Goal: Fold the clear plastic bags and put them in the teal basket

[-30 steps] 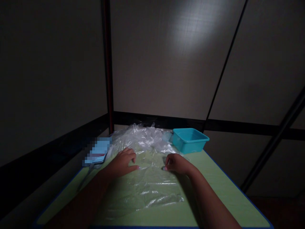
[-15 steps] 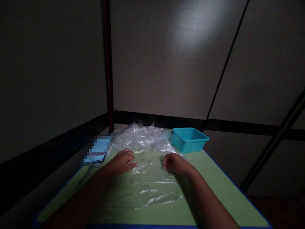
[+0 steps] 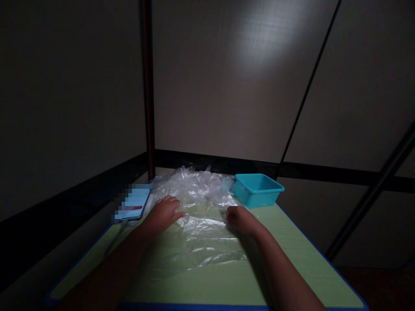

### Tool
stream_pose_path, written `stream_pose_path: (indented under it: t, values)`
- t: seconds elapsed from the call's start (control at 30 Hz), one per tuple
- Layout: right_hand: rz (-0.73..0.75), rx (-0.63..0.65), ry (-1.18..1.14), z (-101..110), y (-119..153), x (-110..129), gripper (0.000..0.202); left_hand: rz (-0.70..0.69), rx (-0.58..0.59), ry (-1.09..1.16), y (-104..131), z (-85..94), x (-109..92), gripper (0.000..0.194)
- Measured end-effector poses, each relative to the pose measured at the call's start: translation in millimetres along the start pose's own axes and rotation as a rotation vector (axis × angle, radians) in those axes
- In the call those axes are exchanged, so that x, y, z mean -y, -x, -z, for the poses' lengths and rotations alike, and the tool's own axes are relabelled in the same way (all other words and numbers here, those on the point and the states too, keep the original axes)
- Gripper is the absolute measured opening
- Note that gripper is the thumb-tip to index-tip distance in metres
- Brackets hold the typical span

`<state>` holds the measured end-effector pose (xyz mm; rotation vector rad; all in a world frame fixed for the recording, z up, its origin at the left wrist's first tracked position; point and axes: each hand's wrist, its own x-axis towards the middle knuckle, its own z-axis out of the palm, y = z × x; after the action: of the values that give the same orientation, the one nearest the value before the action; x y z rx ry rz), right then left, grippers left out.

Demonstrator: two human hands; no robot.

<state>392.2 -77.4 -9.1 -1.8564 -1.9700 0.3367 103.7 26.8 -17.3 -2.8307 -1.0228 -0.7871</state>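
Observation:
A clear, thin plastic bag or sheet [image 3: 209, 244] lies spread and wrinkled between my forearms, its far part between my two hands. My left hand [image 3: 164, 212] is closed at its left side, fingers curled over and thumb pointing inward along the film. On the right side, my right hand [image 3: 241, 220] is curled in a pinch on the plastic. Exactly where the fingertips meet the film is hard to make out. Just beyond the hands is a crumpled heap of clear plastic [image 3: 197, 185].
A turquoise plastic basin [image 3: 259, 198] stands at the back right of the green table [image 3: 292, 259], which has a blue edge. A phone [image 3: 134, 207], partly pixelated, lies at the left edge. Panelled walls [image 3: 220, 86] close in behind and left.
Both hands have shifted slightly away from me, the left one more. The near edge of the spread plastic has slid the same way. The basin and the heap have stayed put.

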Motion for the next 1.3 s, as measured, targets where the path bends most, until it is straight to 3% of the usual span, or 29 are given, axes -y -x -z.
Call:
stream_pose_path:
  t: [0.5, 0.63, 0.73, 0.9, 1.03, 1.13, 1.3]
  values:
    - [-0.055, -0.025, 0.082, 1, 1, 2, 0.014, 0.062, -0.03, 0.086, -1, -2.5, 1, 0.027]
    - [-0.077, -0.032, 0.096, 1, 0, 2, 0.014, 0.099, -0.111, 0.123, -1, -0.2, -3, 0.017]
    - [-0.093, -0.036, 0.101, 1, 0, 2, 0.013, 0.037, -0.152, 0.16, 0, 1.8, -9, 0.011]
    - [-0.125, -0.047, 0.102, 1, 1, 2, 0.012, -0.139, 0.02, 0.223, 2, -0.3, -23, 0.018]
    - [-0.141, -0.071, 0.099, 1, 1, 3, 0.018, -0.198, 0.153, 0.241, 3, -4.2, -28, 0.041]
    - [-0.112, -0.142, 0.093, 1, 0, 6, 0.022, -0.209, 0.189, 0.227, 4, -7.5, -27, 0.051]
    - [0.065, -0.241, 0.014, 3, 1, 16, 0.015, -0.195, 0.182, 0.214, 5, -12.0, -24, 0.051]
